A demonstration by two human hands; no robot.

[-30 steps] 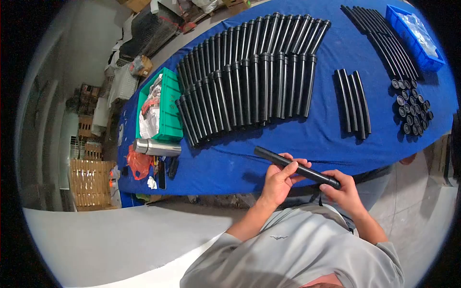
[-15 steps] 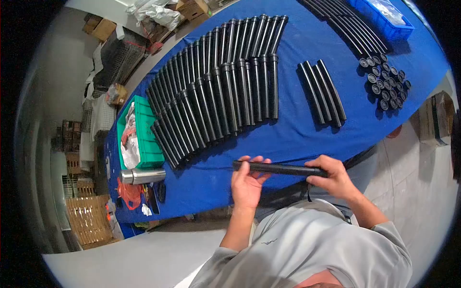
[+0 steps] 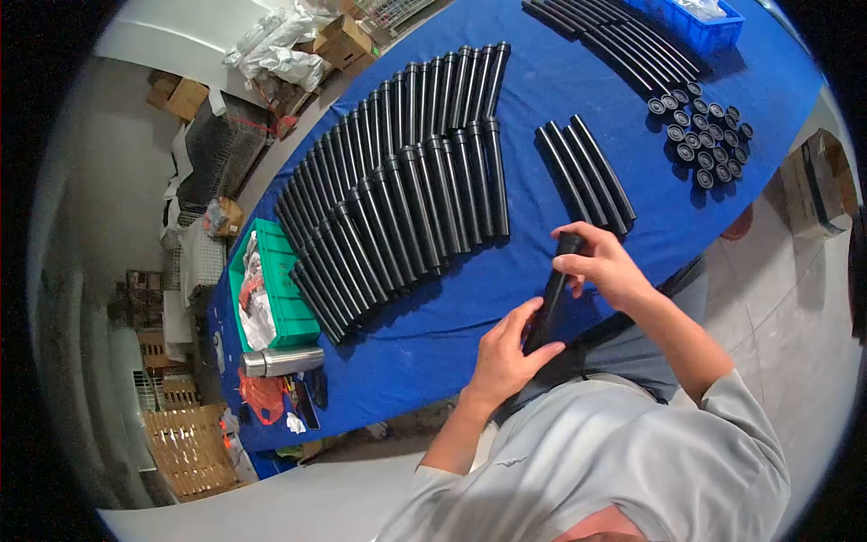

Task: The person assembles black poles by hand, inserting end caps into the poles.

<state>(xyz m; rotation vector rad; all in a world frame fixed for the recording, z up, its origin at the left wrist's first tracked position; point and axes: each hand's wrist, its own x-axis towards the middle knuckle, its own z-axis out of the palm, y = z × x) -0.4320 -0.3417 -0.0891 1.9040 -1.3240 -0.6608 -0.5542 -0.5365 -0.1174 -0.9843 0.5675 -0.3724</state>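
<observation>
A black tube (image 3: 548, 312) is tilted between my two hands near the table's front edge. My right hand (image 3: 607, 268) grips its upper end, where a wider black collar or cap shows between thumb and fingers. My left hand (image 3: 504, 363) is closed around the lower part, its thumb and fingers on either side. Three loose black tubes (image 3: 582, 181) lie just beyond my right hand. To the left, many capped black tubes (image 3: 424, 199) lie side by side in two curved rows. Round black caps (image 3: 704, 135) are clustered at the right.
A blue cloth (image 3: 433, 330) covers the table. More thin black tubes (image 3: 623, 45) lie at the back, near a blue crate (image 3: 700, 32). On the left are a green crate (image 3: 289, 298), a steel flask (image 3: 284, 362) and a red plastic bag (image 3: 262, 397). A cardboard box (image 3: 817, 185) stands at the right.
The tube has swung from nearly level to steeply tilted. My right hand has risen toward the loose tubes, and my left hand has moved right and now wraps the lower end.
</observation>
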